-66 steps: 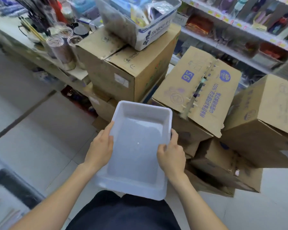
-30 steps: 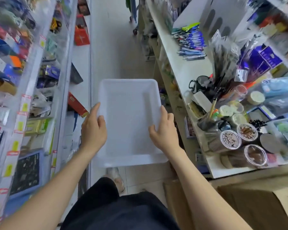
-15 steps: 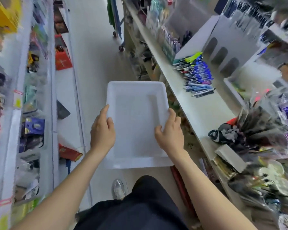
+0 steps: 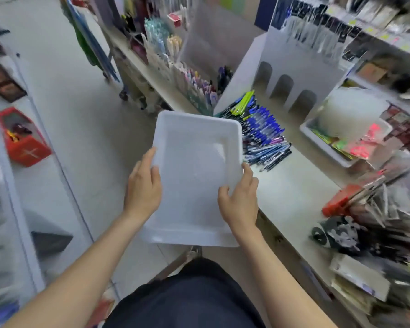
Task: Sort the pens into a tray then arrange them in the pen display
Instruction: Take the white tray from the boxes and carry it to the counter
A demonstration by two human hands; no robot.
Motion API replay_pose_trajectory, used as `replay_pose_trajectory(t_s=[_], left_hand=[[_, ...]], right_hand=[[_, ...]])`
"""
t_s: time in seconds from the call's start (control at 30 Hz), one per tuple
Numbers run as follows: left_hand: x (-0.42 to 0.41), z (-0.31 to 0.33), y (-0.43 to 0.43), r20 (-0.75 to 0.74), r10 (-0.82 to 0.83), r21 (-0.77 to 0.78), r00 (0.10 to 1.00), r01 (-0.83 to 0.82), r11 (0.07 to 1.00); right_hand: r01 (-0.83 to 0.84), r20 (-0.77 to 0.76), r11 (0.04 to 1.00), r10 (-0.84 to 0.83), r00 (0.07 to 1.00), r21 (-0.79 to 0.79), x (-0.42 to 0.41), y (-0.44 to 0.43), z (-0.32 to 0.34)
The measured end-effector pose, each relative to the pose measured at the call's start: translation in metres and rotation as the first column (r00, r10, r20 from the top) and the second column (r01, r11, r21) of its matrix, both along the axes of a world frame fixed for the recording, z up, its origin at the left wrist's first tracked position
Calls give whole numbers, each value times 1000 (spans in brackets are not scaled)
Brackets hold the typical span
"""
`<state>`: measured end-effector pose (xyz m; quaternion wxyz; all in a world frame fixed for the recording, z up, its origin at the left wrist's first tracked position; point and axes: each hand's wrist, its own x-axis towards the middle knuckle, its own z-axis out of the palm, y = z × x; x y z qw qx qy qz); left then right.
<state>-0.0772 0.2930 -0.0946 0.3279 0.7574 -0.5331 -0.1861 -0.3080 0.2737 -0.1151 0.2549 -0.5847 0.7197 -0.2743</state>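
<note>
I carry an empty white plastic tray [image 4: 194,143] in front of me above the aisle floor. My left hand [image 4: 143,185] grips its left rim, thumb inside. My right hand [image 4: 240,200] grips its right rim the same way. A loose pile of pens [image 4: 263,131], mostly blue with some green and black, lies on the white counter [image 4: 291,197] just right of the tray's far corner. Behind the pile stands a white pen display [image 4: 291,67] with arched openings along its base. The tray's far right corner hides part of the pile.
The counter runs along my right, crowded near me with packets, a black mug [image 4: 327,235] and a red box [image 4: 341,200]. A white bin of goods [image 4: 346,136] stands right of the pens. More pens stand upright in racks [image 4: 194,86] farther down. Shelves line the left.
I have turned from the cardboard boxes and walked along the aisle with the tray. The pen pile and display are now much closer, right beside the tray. Both hands keep their grip.
</note>
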Motion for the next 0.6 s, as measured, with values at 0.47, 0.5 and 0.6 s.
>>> replay_pose_trajectory(t_s=[0.47,0.5,0.6], left_hand=[[-92,-20,-195,-80,-593,39,801,597,801],[-102,-21,-205,-85,-639,46,765,643,764],[-125,-29,-231,-119,-768,122,629,777,617]], right_hand=[[521,-219,843,-488,845,134,-47,-78,-18],[562,-238,815,-522,819,144,-50,-80,-18],[688,-264,705,-640,721,170,-62,-87,-21]])
